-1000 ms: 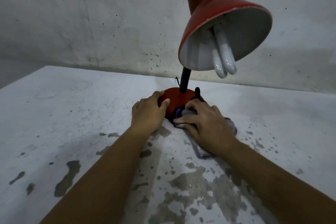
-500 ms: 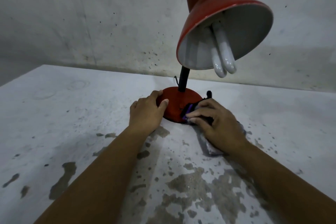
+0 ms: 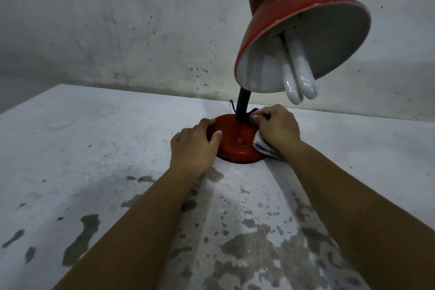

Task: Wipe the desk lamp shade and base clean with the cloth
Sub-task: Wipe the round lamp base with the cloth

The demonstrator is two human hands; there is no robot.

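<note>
One desk lamp stands on the table [image 3: 94, 148], with one red base [image 3: 235, 146], one black neck [image 3: 242, 106] rising from that base, and one red shade [image 3: 294, 21] above it. Two white bulb tubes [image 3: 299, 73] hang from the shade. Two hands touch the base: the left hand [image 3: 193, 148] on its left, the right hand [image 3: 277, 127] on its right with one cloth [image 3: 261, 146]. One switch [image 3: 239, 142] sits on the base's front.

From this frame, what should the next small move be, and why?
Probably sweep the cloth forward across the base: the right hand presses it by the stem, the front near the switch lies uncovered, and the left hand braces the base.
</note>
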